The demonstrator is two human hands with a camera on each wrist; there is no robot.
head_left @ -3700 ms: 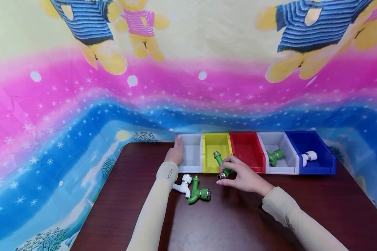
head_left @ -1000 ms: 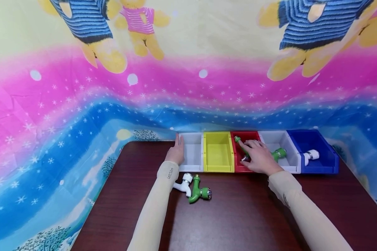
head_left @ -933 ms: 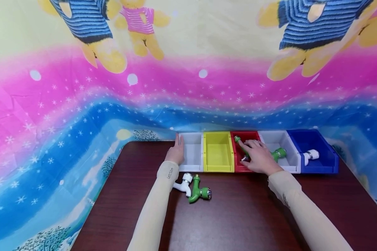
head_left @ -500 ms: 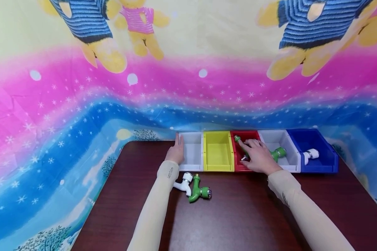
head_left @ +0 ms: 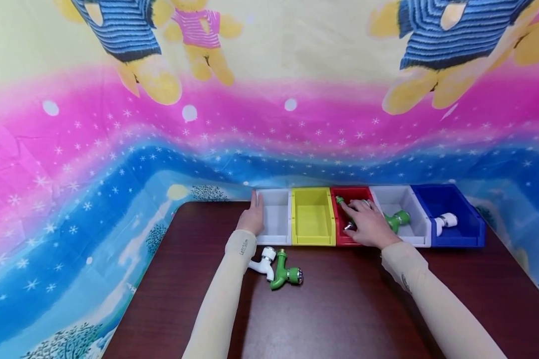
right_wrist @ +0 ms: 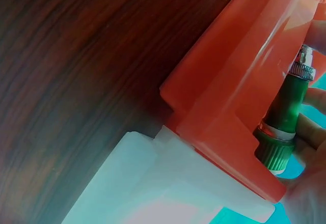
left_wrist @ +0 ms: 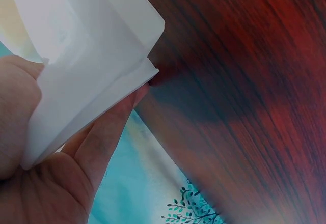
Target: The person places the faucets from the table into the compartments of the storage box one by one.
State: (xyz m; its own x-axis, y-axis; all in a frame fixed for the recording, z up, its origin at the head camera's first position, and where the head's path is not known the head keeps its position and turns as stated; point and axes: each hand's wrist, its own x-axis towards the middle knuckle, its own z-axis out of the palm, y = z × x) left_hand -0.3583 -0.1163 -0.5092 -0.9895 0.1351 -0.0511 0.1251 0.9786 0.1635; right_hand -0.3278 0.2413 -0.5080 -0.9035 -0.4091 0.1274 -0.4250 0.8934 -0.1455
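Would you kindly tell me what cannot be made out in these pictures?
- Head: most of the green tap in the red bin, covered by the right hand.
- Head: left end of the white tap on the table, covered by the left sleeve.
- Head: print on the right sleeve, too small to read.
- Left wrist: part of the left hand, behind the leftmost white bin.
- Right wrist: much of the right hand, cut off by the right edge.
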